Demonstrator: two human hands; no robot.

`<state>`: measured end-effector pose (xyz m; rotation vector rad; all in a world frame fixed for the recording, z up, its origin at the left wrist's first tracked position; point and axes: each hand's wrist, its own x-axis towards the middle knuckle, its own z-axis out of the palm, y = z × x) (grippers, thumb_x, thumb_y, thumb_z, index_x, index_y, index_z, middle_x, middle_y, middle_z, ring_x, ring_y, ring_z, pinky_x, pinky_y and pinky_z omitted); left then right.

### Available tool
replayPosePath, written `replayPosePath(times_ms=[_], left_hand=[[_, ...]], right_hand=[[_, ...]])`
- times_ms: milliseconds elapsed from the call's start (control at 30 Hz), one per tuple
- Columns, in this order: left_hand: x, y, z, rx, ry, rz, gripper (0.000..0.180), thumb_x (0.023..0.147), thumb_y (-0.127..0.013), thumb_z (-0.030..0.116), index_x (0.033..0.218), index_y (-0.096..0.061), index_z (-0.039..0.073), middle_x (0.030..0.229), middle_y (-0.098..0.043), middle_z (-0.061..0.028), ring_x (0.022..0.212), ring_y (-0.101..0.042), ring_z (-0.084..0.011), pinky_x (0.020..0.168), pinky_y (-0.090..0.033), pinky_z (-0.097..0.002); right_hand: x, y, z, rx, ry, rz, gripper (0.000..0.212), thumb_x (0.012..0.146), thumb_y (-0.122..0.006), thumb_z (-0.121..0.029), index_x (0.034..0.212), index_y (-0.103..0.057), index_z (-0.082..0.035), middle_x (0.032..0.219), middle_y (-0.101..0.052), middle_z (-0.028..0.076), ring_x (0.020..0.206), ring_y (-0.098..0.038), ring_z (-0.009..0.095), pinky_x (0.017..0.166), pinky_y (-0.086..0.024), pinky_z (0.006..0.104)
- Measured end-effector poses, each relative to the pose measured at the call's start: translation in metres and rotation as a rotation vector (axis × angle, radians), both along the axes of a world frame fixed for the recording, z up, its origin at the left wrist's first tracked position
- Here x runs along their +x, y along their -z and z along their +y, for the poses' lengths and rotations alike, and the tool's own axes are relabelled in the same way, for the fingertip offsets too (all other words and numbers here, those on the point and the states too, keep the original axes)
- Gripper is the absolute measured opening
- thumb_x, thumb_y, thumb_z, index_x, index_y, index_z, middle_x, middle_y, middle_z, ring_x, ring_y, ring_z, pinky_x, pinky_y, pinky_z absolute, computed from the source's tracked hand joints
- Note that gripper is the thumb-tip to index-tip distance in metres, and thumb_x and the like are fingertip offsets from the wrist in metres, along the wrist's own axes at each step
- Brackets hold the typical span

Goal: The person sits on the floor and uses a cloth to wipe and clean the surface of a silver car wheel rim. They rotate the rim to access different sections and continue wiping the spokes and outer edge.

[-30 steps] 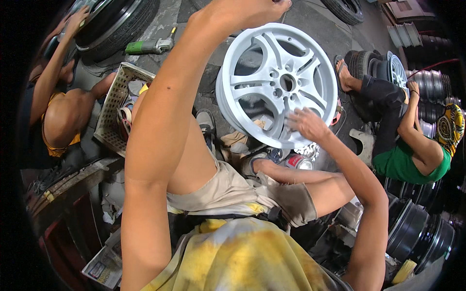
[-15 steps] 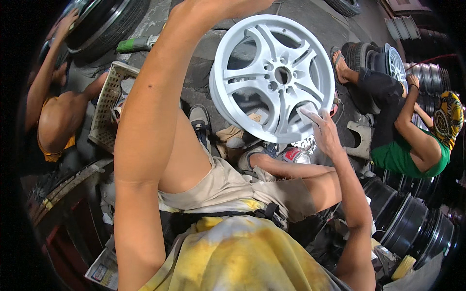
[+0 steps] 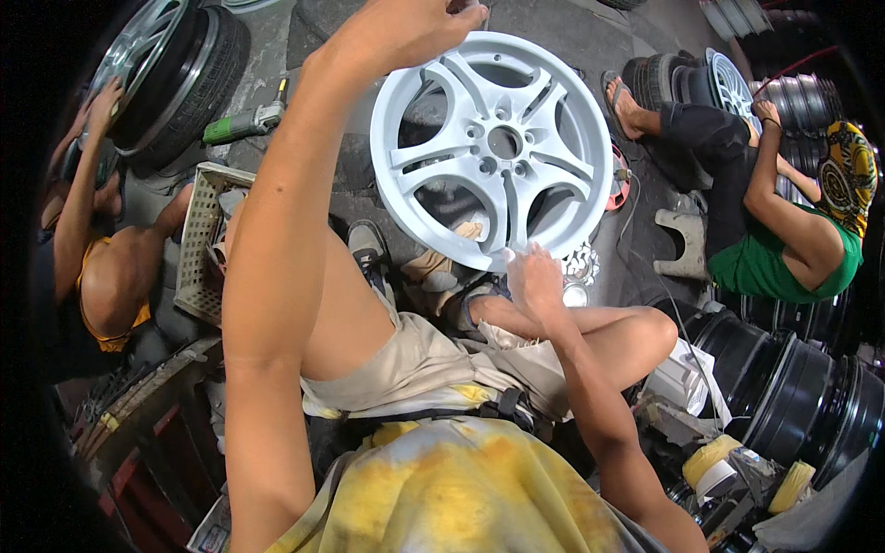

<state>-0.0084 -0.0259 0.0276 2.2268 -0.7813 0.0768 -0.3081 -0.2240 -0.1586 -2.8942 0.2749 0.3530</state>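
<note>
Pale wheel (image 3: 503, 165) between left hand (image 3: 419, 32) and right hand (image 3: 536, 278). Right fingers bunched at near edge, left curled by far edge; grips: cannot tell. Likely heavy, stiff, smooth; best held by spokes (image 3: 447, 147), outer edge.

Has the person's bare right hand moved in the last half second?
Yes: the bare right hand moved left and down the picture, judged against the off-white, notched object.

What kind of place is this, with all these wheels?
Probably a workshop for fixing wheels: there's a pale wheel rim in the middle, a green grinder at the left, and dark rims lined up at the right.
</note>
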Motion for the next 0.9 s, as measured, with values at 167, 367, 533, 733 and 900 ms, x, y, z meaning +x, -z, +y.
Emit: replayPosePath(times_ms=[167, 367, 533, 733, 900], left_hand=[[0.001, 0.003, 0.001, 0.003, 0.007, -0.036, 0.029, 0.091, -0.063, 0.023, 0.090, -0.070, -0.005, 0.081, -0.066, -0.0290, 0.083, -0.066, -0.0461, 0.073, -0.051, -0.0499], [0.000, 0.000, 0.010, 0.013, -0.007, 0.005, 0.028, 0.091, -0.063, 0.023, 0.093, -0.070, -0.004, 0.083, -0.066, -0.0296, 0.084, -0.066, -0.0461, 0.074, -0.051, -0.0496], [0.000, -0.001, 0.009, 0.026, -0.024, 0.017, 0.027, 0.090, -0.063, 0.021, 0.093, -0.070, -0.004, 0.085, -0.067, -0.0303, 0.085, -0.067, -0.0456, 0.074, -0.051, -0.0490], [0.004, 0.007, 0.011, 0.009, 0.008, 0.003, 0.026, 0.089, -0.063, 0.021, 0.094, -0.071, -0.004, 0.085, -0.067, -0.0298, 0.085, -0.068, -0.0450, 0.075, -0.053, -0.0482], [0.002, 0.012, 0.010, -0.015, 0.044, -0.020, 0.026, 0.089, -0.064, 0.021, 0.093, -0.071, -0.004, 0.085, -0.068, -0.0294, 0.086, -0.068, -0.0452, 0.076, -0.053, -0.0483]], right_hand=[[-0.006, 0.011, 0.010, -0.051, 0.076, -0.220, 0.028, 0.098, -0.053, -0.021, 0.107, -0.071, -0.001, 0.098, -0.058, 0.025, 0.093, -0.056, 0.043, 0.082, -0.044, 0.0543], [-0.005, 0.014, 0.020, -0.044, 0.199, -0.130, 0.031, 0.100, -0.053, -0.024, 0.108, -0.072, -0.001, 0.103, -0.059, 0.027, 0.099, -0.055, 0.043, 0.081, -0.043, 0.0537], [-0.008, 0.023, 0.022, -0.075, 0.199, -0.194, 0.033, 0.100, -0.051, -0.025, 0.112, -0.072, -0.003, 0.105, -0.059, 0.027, 0.102, -0.054, 0.044, 0.084, -0.042, 0.0543], [-0.009, 0.017, 0.027, -0.086, 0.178, -0.241, 0.033, 0.101, -0.049, -0.026, 0.110, -0.072, -0.004, 0.108, -0.057, 0.025, 0.105, -0.053, 0.043, 0.087, -0.040, 0.0549], [0.002, 0.013, 0.027, -0.053, 0.183, -0.173, 0.031, 0.100, -0.049, -0.024, 0.108, -0.071, -0.004, 0.109, -0.057, 0.023, 0.107, -0.053, 0.042, 0.087, -0.040, 0.0552]])
